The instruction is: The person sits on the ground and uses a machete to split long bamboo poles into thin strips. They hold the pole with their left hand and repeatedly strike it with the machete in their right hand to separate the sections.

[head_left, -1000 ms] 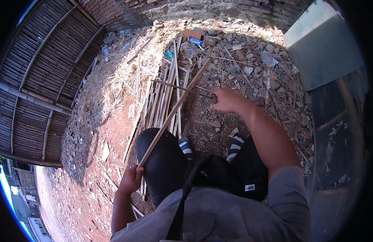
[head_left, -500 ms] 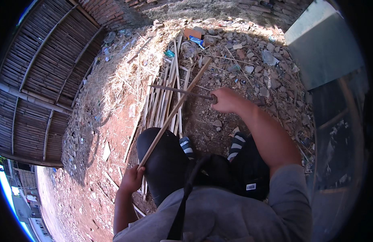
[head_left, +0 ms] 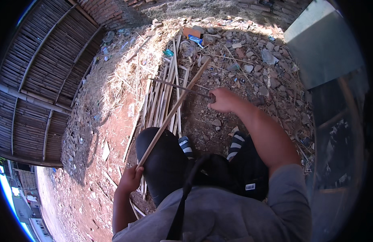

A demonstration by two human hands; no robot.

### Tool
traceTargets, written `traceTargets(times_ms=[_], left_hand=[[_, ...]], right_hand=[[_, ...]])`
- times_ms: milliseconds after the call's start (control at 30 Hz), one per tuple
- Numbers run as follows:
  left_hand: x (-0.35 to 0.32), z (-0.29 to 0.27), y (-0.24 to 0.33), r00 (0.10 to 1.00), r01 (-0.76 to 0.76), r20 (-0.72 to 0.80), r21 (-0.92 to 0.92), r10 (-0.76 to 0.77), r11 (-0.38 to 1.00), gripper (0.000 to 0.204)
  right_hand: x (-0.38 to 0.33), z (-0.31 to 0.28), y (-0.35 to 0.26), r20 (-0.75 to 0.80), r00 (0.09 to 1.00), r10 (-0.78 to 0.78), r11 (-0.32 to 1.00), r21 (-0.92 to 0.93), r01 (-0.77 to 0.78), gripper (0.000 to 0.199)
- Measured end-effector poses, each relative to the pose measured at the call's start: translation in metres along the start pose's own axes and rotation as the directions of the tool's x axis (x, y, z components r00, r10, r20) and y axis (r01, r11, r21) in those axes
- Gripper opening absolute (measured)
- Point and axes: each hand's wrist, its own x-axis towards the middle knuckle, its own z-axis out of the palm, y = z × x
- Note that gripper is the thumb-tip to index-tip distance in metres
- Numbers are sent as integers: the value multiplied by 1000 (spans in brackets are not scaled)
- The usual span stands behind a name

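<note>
My right hand (head_left: 224, 100) is closed round the handle of a long, narrow, dark-bladed knife (head_left: 168, 84). Its blade points left and crosses the upper part of a pale bamboo strip (head_left: 175, 109). My left hand (head_left: 131, 180) grips the strip's lower end beside my left knee (head_left: 154, 141). From there the strip slants up and right, lying across that knee, with its far end raised over the ground. Below it lies a pile of split bamboo strips (head_left: 159, 97), partly hidden by my leg.
Stones and rubble (head_left: 263, 76) cover the ground ahead and to the right. A woven bamboo wall (head_left: 41, 60) stands at the left, a brick wall (head_left: 182, 10) at the far side, and a grey panel (head_left: 325, 48) at the right. My feet wear striped socks (head_left: 236, 145).
My right hand and the knife have shifted slightly left, and the blade tip sits a little higher. My left hand still holds the bamboo strip in nearly the same place.
</note>
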Motion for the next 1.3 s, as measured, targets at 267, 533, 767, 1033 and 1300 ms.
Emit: traceTargets(times_ms=[267, 533, 767, 1033, 1300], left_hand=[[-4, -1, -5, 999, 32, 15, -50, -31, 998, 41], [-7, -13, 12, 995, 84, 55, -15, -83, 996, 45], [-6, -2, -10, 996, 69, 65, -89, -63, 994, 44], [-4, -4, -7, 987, 141, 112, -235, -117, 962, 44], [-2, 10, -7, 986, 4, -164, -18, -7, 1000, 34]], right_hand=[[5, 1, 0, 76, 994, -73, 996, -42, 77, 36], [1, -5, 8, 94, 995, 13, 997, -75, -6, 42], [-7, 5, -49, 294, 943, -152, 968, -149, 203, 35], [-3, -24, 43, -85, 986, 146, 989, 35, -143, 56], [-10, -20, 0, -28, 997, -76, 997, -33, 75, 38]])
